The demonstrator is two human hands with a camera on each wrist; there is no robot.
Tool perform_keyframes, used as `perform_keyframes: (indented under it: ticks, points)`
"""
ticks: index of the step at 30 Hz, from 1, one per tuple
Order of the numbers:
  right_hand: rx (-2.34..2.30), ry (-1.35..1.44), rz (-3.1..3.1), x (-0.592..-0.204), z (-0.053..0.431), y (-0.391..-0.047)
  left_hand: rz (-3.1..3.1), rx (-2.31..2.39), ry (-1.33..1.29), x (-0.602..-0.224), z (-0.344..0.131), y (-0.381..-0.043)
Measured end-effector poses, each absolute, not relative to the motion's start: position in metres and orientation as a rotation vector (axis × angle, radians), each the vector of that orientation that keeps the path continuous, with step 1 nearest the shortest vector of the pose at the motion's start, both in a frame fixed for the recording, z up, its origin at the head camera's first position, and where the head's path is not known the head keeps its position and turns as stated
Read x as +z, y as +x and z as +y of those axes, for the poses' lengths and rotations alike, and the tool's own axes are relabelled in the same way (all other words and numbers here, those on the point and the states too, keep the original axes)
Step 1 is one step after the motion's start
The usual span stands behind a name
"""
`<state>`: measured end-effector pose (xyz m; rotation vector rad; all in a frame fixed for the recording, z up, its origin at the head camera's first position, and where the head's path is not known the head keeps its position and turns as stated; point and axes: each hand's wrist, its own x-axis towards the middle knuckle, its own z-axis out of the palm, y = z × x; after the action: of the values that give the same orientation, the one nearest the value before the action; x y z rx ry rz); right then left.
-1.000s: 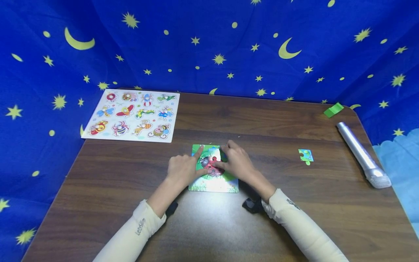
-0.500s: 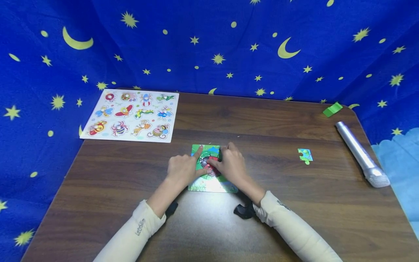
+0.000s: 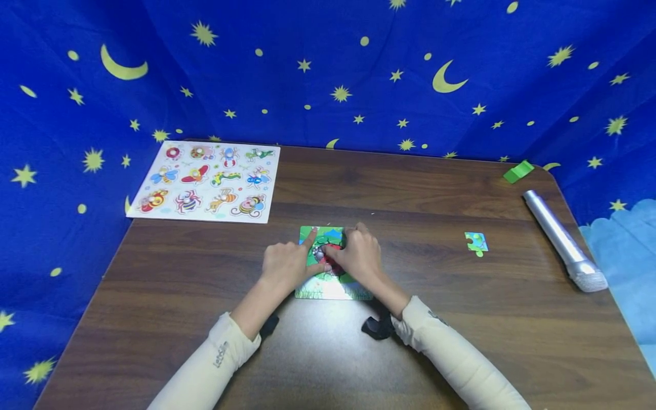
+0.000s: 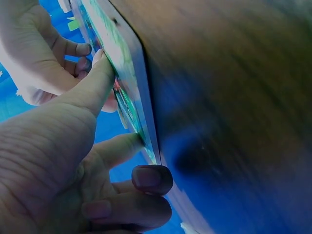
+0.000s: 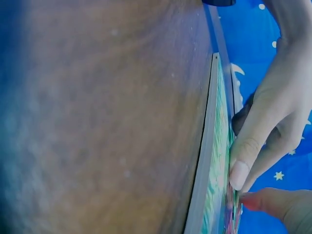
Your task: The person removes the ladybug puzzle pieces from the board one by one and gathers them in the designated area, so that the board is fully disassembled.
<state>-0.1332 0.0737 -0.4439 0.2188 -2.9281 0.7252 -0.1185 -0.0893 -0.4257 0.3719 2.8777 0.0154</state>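
A small jigsaw puzzle (image 3: pixel 333 290) with a ladybug picture lies flat on the table in front of me. My left hand (image 3: pixel 286 265) rests on its left side in the head view. In the left wrist view, the thumb and index finger touch the puzzle while the other fingers are curled. My right hand (image 3: pixel 361 255) is over the puzzle's upper right, thumb on the ladybug, apparently pinching a puzzle piece that the hand mostly covers. Its thumb (image 5: pixel 273 202) meets the puzzle close to the left thumb in the right wrist view. A loose puzzle piece (image 3: pixel 478 242) lies to the right.
A white board with insect pictures (image 3: pixel 205 182) lies at the back left. On the right are a silver microphone (image 3: pixel 564 239) and a green block (image 3: pixel 519 171). A blue star-patterned curtain (image 3: pixel 328 68) hangs behind the wooden table (image 3: pixel 410 193).
My right hand has moved slightly left and closer over the puzzle, and its thumb now lies nearer the ladybug's head. The left hand has stayed in place.
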Motion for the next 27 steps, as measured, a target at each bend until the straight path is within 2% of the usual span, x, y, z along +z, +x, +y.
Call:
perform_keyframes:
  ticks: [10, 27]
  points:
    - [0.719, 0.272, -2.882, -0.435, 0.091, -0.134, 2.889, 0.021, 0.39, -0.426, -0.089, -0.118]
    - [0.649, 0.182, -2.877, -0.43, 0.169, -0.135, 2.885, 0.049, 0.389, -0.426, -0.089, -0.118]
